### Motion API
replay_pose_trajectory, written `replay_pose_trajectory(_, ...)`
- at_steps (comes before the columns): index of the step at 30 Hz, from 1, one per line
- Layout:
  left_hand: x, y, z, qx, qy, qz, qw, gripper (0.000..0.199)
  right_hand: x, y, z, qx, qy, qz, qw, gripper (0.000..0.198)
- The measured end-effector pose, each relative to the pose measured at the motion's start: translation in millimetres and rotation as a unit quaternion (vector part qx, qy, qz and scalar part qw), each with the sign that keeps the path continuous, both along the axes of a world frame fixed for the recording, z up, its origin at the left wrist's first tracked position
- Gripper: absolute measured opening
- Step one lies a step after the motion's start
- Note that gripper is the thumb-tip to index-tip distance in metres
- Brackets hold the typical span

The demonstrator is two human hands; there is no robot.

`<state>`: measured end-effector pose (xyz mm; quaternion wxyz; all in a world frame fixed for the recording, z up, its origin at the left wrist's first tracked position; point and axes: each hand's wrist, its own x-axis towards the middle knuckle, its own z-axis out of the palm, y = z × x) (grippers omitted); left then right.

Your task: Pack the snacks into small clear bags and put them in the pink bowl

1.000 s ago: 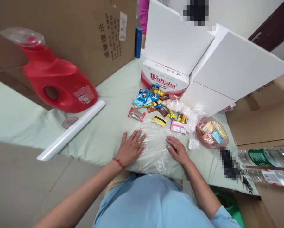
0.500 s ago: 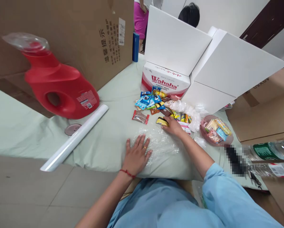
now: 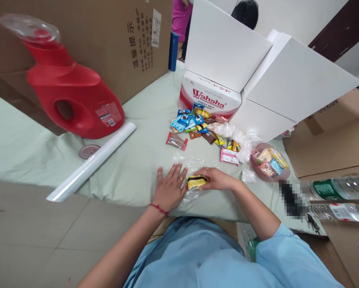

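Observation:
My left hand (image 3: 171, 187) lies flat with fingers spread on a crinkled sheet of clear plastic wrap (image 3: 194, 162) near the table's front edge. Between the fingers of my right hand (image 3: 217, 178) is a small yellow snack packet (image 3: 196, 182) with a dark band, held over the wrap beside my left fingertips. Just beyond the wrap lies a brown packet with red ends (image 3: 177, 141). A pink and white packet (image 3: 229, 156) rests to the right, and behind these is a pile of mixed snack packets (image 3: 187, 121).
A pink bowl of snacks (image 3: 255, 160) and bunched clear plastic (image 3: 244, 150) are on the right, near plastic bottles (image 3: 341, 189). A Wahaha box (image 3: 209, 98) stands behind. At left are a red detergent jug (image 3: 80, 86), a white roll (image 3: 92, 162) and a large carton (image 3: 107, 36).
My right hand has drawn the yellow packet from beside the pile toward me and leftward, over the wrap. The pink and white packet is now uncovered. My left hand stays flat.

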<state>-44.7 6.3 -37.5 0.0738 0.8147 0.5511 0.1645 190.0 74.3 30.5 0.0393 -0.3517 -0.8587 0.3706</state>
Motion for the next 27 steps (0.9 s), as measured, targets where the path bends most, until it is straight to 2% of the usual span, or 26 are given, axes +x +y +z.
replay_pose_trajectory(3,1,-1,2.2,-0.002,-0.012,0.007,1.000,0.056,22,-21,12,-0.102,0.015,0.052,0.993,0.054)
replay_pose_trajectory(6,1,-1,2.9,-0.005,-0.023,0.012,1.000,0.058,52,-40,25,-0.175,-0.041,0.088,0.980,0.051)
replay_pose_trajectory(9,1,-1,2.1,-0.007,-0.028,0.015,0.999,0.059,79,-50,42,-0.226,-0.098,0.085,0.966,0.049)
replay_pose_trajectory(12,1,-1,1.5,-0.009,-0.027,0.017,0.999,0.061,94,-47,60,-0.216,-0.078,0.045,0.972,0.053)
replay_pose_trajectory(14,1,-1,1.8,-0.009,-0.022,0.018,1.000,0.061,90,-39,65,-0.151,-0.041,-0.029,0.987,0.056)
replay_pose_trajectory(17,2,-1,2.3,-0.011,-0.012,0.020,1.000,0.060,62,-28,51,-0.021,-0.003,-0.143,0.989,0.055)
replay_pose_trajectory(19,4,1,2.0,-0.013,-0.005,0.026,1.000,0.058,36,-25,28,0.031,0.004,-0.167,0.985,0.056)
replay_pose_trajectory(23,9,4,1.6,-0.017,0.001,0.056,0.998,0.054,1,-27,-22,0.073,-0.003,-0.197,0.978,0.058)
replay_pose_trajectory(25,7,6,3.4,-0.022,0.000,0.060,0.998,0.054,1,-30,-38,0.080,0.007,-0.211,0.974,0.058)
replay_pose_trajectory(27,2,7,6.6,-0.024,-0.002,0.043,0.999,0.054,8,-30,-45,0.077,0.018,-0.214,0.974,0.058)
